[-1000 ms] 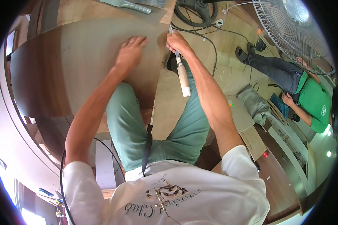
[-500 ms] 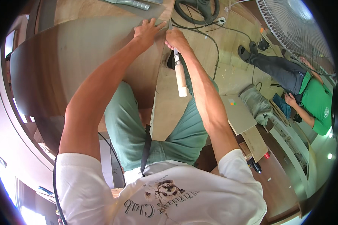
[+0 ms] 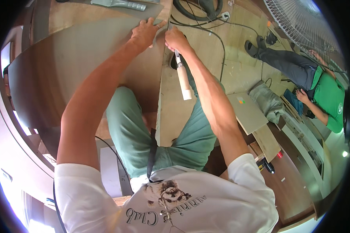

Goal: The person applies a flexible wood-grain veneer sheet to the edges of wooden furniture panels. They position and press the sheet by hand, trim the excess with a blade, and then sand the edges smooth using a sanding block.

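Hands meet at the upper middle of the frame. Left hand (image 3: pixel 144 34) lies flat, fingers spread, pressing on the brown board (image 3: pixel 66 66) near its corner. Right hand (image 3: pixel 176 39) is closed around a wooden-handled tool (image 3: pixel 182 77), handle pointing down. A seated person (image 3: pixel 311 83) is at right.
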A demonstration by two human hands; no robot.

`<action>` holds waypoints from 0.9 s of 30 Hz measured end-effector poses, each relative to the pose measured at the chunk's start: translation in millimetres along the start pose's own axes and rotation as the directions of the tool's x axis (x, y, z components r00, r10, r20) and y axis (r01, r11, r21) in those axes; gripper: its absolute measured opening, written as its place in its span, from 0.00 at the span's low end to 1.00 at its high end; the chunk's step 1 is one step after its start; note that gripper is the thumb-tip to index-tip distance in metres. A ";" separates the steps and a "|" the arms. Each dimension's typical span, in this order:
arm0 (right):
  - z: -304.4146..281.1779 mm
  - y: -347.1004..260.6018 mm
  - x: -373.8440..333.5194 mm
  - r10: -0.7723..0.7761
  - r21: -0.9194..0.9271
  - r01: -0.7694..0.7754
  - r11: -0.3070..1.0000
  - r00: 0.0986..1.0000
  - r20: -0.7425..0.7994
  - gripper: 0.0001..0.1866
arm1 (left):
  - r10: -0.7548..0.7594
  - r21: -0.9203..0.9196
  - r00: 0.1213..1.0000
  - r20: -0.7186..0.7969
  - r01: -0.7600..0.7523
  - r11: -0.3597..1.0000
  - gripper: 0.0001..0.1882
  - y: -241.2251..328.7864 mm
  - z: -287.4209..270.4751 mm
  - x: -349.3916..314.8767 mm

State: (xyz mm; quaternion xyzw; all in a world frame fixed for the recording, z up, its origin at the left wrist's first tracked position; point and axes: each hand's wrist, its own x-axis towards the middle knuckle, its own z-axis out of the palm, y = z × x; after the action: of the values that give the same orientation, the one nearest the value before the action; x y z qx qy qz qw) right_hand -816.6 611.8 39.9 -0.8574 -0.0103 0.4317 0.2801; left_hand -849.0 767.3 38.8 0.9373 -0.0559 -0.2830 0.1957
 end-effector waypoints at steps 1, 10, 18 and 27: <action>0.0 2.1 -6.7 0.123 0.055 -0.121 0.991 0.992 -0.031 0.11 | -0.007 0.018 1.000 0.027 0.006 1.000 0.65 5.9 -0.1 -0.3; -17.8 -14.7 -26.2 0.078 0.100 -0.081 0.992 0.996 0.031 0.11 | 0.050 -0.035 0.999 -0.008 -0.050 0.998 0.65 -2.0 -3.1 -2.4; 2.8 -24.5 -9.2 0.121 0.138 -0.131 0.982 0.990 0.078 0.13 | -0.022 -0.005 0.999 0.048 0.022 1.000 0.65 -14.8 2.8 -12.6; 26.6 8.8 9.3 0.001 0.133 -0.008 0.991 0.999 0.052 0.12 | -0.003 0.014 0.998 0.060 0.003 1.000 0.67 -15.6 6.0 -2.7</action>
State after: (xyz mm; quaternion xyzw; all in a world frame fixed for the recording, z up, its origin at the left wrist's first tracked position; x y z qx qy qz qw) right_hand -832.5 619.3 16.2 -0.8253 0.0132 0.4540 0.3355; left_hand -854.6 780.2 29.4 0.9297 -0.0624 -0.3111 0.1869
